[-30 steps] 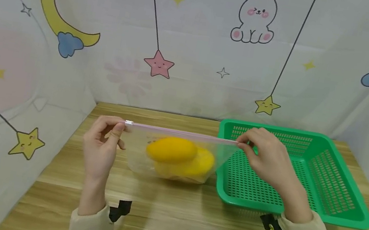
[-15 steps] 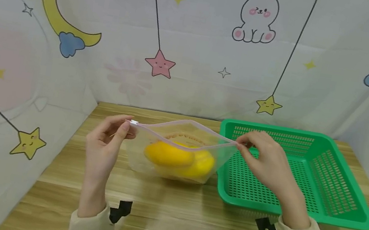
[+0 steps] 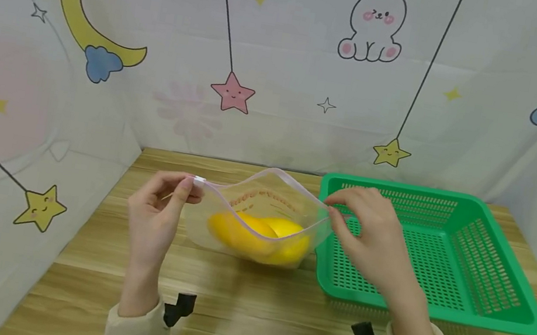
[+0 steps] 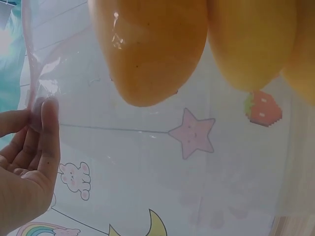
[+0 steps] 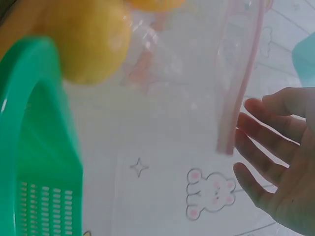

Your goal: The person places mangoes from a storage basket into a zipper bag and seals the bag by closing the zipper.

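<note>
A clear slider zip bag (image 3: 262, 202) with a pink zip edge stands on the table, its mouth spread apart. Yellow mangoes (image 3: 241, 232) lie inside, seen through the plastic. My left hand (image 3: 159, 205) pinches the bag's left top corner between thumb and finger, by the white slider (image 3: 199, 181). In the left wrist view, the same thumb (image 4: 50, 118) presses the plastic. At the right end of the mouth is my right hand (image 3: 372, 232). Its loosely bent fingers (image 5: 261, 125) are at the zip edge in the right wrist view, with no clear pinch.
Close on the right of the bag stands a green plastic basket (image 3: 423, 309), partly behind my right hand. The wooden table (image 3: 247, 324) ends at a white printed cloth backdrop (image 3: 275, 127), which also rises at both sides.
The bag's mouth has gone from a straight closed line to a wide gap. My right hand has moved left, drawing toward the left hand. The mangoes show more from above.
</note>
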Demonstrator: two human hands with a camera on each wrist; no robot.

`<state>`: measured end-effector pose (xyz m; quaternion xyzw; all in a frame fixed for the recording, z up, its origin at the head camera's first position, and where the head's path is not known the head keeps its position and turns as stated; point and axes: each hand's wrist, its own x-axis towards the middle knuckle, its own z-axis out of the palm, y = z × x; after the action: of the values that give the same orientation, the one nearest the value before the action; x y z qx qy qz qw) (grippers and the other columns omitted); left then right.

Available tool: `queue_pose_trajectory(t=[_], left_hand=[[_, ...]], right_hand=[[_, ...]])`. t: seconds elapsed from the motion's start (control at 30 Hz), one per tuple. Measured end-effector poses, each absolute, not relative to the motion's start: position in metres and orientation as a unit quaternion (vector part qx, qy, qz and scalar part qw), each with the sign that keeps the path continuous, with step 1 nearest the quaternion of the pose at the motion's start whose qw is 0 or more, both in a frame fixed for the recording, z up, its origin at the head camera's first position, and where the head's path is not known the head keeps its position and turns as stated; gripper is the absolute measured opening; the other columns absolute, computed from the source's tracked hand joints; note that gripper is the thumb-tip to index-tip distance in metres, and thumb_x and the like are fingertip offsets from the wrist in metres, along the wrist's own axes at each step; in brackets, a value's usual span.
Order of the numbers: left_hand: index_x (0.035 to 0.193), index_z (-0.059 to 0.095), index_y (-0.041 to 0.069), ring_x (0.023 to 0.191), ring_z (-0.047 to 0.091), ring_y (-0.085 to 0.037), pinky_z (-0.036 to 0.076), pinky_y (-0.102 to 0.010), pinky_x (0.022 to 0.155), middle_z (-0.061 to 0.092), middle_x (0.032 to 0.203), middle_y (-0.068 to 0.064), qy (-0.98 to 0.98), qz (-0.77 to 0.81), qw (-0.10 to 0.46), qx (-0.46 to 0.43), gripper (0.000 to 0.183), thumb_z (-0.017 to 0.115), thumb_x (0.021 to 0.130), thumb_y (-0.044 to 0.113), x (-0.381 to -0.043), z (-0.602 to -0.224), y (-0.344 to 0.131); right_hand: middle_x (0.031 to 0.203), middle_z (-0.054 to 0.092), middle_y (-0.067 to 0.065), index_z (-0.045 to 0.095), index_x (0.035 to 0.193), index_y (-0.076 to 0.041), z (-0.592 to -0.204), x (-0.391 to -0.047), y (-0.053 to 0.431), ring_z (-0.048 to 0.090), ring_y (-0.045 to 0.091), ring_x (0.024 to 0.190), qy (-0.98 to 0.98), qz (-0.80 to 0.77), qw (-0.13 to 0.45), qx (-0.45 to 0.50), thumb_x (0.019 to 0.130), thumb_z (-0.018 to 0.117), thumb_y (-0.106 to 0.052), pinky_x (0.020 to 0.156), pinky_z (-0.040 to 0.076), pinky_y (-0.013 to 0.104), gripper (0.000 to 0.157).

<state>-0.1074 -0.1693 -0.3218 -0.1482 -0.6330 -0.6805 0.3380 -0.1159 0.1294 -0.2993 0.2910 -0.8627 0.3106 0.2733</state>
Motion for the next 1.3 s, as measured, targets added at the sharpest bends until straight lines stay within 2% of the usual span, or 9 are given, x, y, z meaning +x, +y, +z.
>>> queue_pose_trajectory(t=[0.27, 0.47, 0.53, 0.7, 0.9, 1.13, 1.3], left_hand=[[0.094, 0.062, -0.018, 0.069, 0.068, -0.011, 0.059, -0.019, 0.065, 0.071, 0.081, 0.0, -0.636, -0.676, 0.342, -0.147, 0.015, 0.061, 0.09, -0.004, -0.107, -0.322, -0.169], [0.094, 0.063, -0.017, 0.069, 0.067, -0.011, 0.059, -0.019, 0.065, 0.07, 0.081, 0.0, -0.64, -0.671, 0.344, -0.147, 0.014, 0.061, 0.09, -0.004, -0.106, -0.322, -0.168], [0.093, 0.063, -0.017, 0.068, 0.067, -0.011, 0.059, -0.019, 0.065, 0.07, 0.081, 0.0, -0.645, -0.667, 0.345, -0.144, 0.014, 0.061, 0.09, -0.003, -0.107, -0.322, -0.168], [0.092, 0.064, -0.015, 0.067, 0.067, -0.011, 0.059, -0.021, 0.064, 0.07, 0.08, 0.002, -0.663, -0.648, 0.352, -0.13, 0.014, 0.063, 0.09, -0.001, -0.107, -0.322, -0.169], [0.091, 0.064, -0.015, 0.068, 0.067, -0.01, 0.059, -0.02, 0.064, 0.07, 0.079, 0.002, -0.668, -0.641, 0.355, -0.13, 0.014, 0.063, 0.09, -0.001, -0.11, -0.322, -0.168], [0.091, 0.064, -0.016, 0.069, 0.066, -0.007, 0.058, -0.017, 0.062, 0.07, 0.08, 0.005, -0.659, -0.641, 0.365, -0.143, 0.014, 0.062, 0.09, -0.003, -0.109, -0.322, -0.168], [0.091, 0.065, -0.016, 0.069, 0.067, -0.006, 0.058, -0.018, 0.063, 0.07, 0.082, 0.007, -0.668, -0.633, 0.367, -0.135, 0.014, 0.062, 0.09, -0.002, -0.108, -0.322, -0.168]], right_hand=[[0.1, 0.07, 0.001, 0.071, 0.097, -0.01, -0.288, -0.101, 0.09, 0.057, 0.02, 0.096, -0.835, 0.338, 0.302, 0.313, 0.087, 0.068, -0.01, 0.089, 0.044, 0.041, 0.011], [0.103, 0.069, 0.002, 0.07, 0.104, -0.01, -0.285, -0.095, 0.059, 0.055, 0.021, 0.097, -0.831, 0.314, 0.319, 0.33, 0.086, 0.069, -0.015, 0.087, 0.044, 0.038, 0.018], [0.104, 0.069, 0.002, 0.069, 0.106, -0.01, -0.283, -0.094, 0.048, 0.057, 0.021, 0.1, -0.828, 0.309, 0.322, 0.34, 0.086, 0.07, -0.017, 0.092, 0.045, 0.039, 0.022], [0.108, 0.068, 0.0, 0.067, 0.113, -0.012, -0.276, -0.092, 0.024, 0.058, 0.018, 0.103, -0.825, 0.309, 0.311, 0.358, 0.089, 0.067, -0.021, 0.097, 0.047, 0.033, 0.025], [0.107, 0.068, -0.003, 0.068, 0.112, -0.014, -0.271, -0.091, 0.004, 0.056, 0.015, 0.096, -0.836, 0.308, 0.301, 0.34, 0.088, 0.067, -0.019, 0.086, 0.047, 0.026, 0.024], [0.111, 0.069, -0.001, 0.067, 0.115, -0.012, -0.271, -0.097, -0.018, 0.06, 0.018, 0.102, -0.861, 0.269, 0.285, 0.323, 0.091, 0.064, -0.019, 0.091, 0.051, 0.029, 0.025], [0.109, 0.07, -0.001, 0.067, 0.116, -0.013, -0.272, -0.102, -0.028, 0.061, 0.019, 0.103, -0.877, 0.238, 0.28, 0.311, 0.094, 0.06, -0.019, 0.09, 0.052, 0.032, 0.024]])
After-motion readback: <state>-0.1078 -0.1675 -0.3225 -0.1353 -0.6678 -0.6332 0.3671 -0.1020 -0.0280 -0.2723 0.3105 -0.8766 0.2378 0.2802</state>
